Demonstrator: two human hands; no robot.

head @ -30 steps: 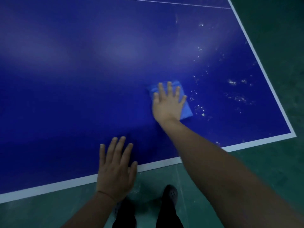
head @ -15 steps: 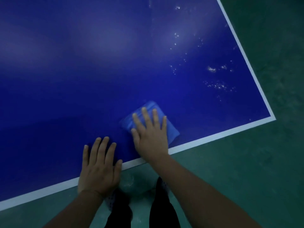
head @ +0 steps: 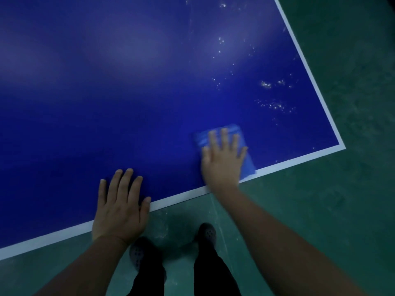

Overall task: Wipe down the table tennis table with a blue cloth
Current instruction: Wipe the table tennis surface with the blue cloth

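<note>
Two bare hands lie flat on the table tennis table (head: 106, 92), both close to its near white edge line (head: 181, 197). The right hand (head: 222, 161) presses down on the blue cloth (head: 249, 159), its fingers (head: 224, 137) straight and slightly spread, the thumb out to the left; nothing is curled round the fabric. The cloth is a folded rectangle lying flat on the surface, showing past the fingertips, to the left of the index finger and along the little-finger side, where its lower corner reaches the white line. Its outline is blurred, as is the hand's.

The left hand (head: 120, 210) rests palm down straight on the blue surface, well to the left of the cloth and not touching it. Its fingers (head: 124, 184) are straight and held close together, the thumb lying apart along the white line, while the heel of the palm overhangs the table's edge.

Beyond the right hand's fingertips and off toward the little-finger side, scattered pale specks (head: 273, 104) dot the table, up toward the right sideline (head: 307, 69). The table's corner (head: 342, 145) lies to the right of the cloth. Below the wrists, on the green floor (head: 342, 210), stand two dark perforated shoes (head: 208, 232) and dark trouser legs (head: 213, 276).
</note>
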